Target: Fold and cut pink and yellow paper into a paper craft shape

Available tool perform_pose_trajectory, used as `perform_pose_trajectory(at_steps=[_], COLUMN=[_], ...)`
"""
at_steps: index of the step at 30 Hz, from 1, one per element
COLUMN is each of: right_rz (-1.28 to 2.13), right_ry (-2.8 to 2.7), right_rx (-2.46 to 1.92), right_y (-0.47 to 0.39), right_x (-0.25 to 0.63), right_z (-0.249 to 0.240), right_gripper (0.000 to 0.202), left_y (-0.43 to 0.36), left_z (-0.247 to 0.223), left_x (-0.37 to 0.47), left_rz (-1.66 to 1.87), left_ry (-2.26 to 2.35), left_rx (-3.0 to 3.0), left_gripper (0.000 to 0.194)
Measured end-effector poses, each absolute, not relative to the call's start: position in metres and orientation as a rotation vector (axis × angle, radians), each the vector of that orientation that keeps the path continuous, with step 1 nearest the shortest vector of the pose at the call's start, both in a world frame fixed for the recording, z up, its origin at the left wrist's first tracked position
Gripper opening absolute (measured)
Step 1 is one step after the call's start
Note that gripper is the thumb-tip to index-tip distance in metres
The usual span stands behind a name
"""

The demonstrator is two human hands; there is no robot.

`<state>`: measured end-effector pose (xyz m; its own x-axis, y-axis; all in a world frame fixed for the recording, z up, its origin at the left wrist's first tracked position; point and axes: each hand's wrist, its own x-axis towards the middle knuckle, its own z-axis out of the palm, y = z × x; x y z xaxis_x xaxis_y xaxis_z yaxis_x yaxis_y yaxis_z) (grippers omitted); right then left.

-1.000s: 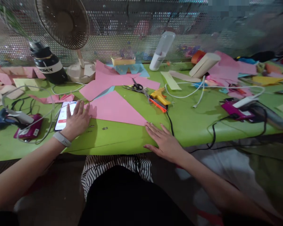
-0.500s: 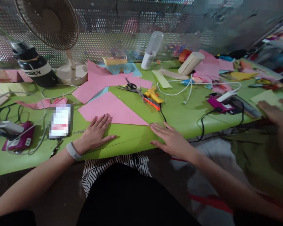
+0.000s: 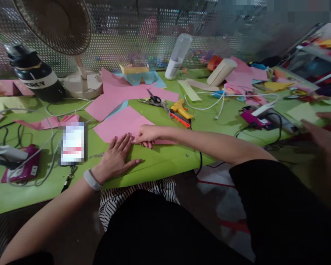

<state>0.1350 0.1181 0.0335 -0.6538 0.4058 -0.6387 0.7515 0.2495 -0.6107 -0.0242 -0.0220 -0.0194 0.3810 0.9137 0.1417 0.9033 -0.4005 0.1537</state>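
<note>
A sheet of pink paper (image 3: 124, 123) lies flat on the green tabletop, its straight lower edge toward me. My left hand (image 3: 118, 152) rests open and flat, fingertips on the paper's lower edge and thumb stretched out over the table. Right beside those fingertips, my right hand (image 3: 147, 136) is curled into a fist and presses on the same edge. Its forearm covers part of the paper's right side. Behind the paper are scissors (image 3: 153, 98) and a yellow glue gun (image 3: 179, 108), with an orange-handled cutter (image 3: 180, 119) against it.
A lit phone (image 3: 72, 143) lies left of my hand, near a magenta power adapter (image 3: 27, 165) and cables. A fan (image 3: 84, 86), a dark bottle (image 3: 40, 79) and a clear bottle (image 3: 178, 57) stand at the back. Another person's hand (image 3: 324, 129) is at the right edge.
My right hand has moved left from the paper's right corner to beside my left hand, and its fingers have curled up. The left hand stays flat on the paper's edge.
</note>
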Motion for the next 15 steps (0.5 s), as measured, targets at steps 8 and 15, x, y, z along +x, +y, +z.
perform_pose_trajectory(at_steps=[8, 15], right_rz=[-1.435, -1.453], right_ry=[2.054, 2.070], right_rx=[1.073, 1.105], right_y=[0.120, 0.128], right_x=[0.138, 0.155], right_z=[0.035, 0.026], right_gripper=[0.039, 0.039], left_y=[-0.019, -0.018], left_z=[-0.019, -0.016], left_x=[-0.026, -0.026], left_rz=[0.404, 0.370], left_ry=[1.642, 1.628], left_rx=[2.565, 2.605], left_gripper=[0.090, 0.090])
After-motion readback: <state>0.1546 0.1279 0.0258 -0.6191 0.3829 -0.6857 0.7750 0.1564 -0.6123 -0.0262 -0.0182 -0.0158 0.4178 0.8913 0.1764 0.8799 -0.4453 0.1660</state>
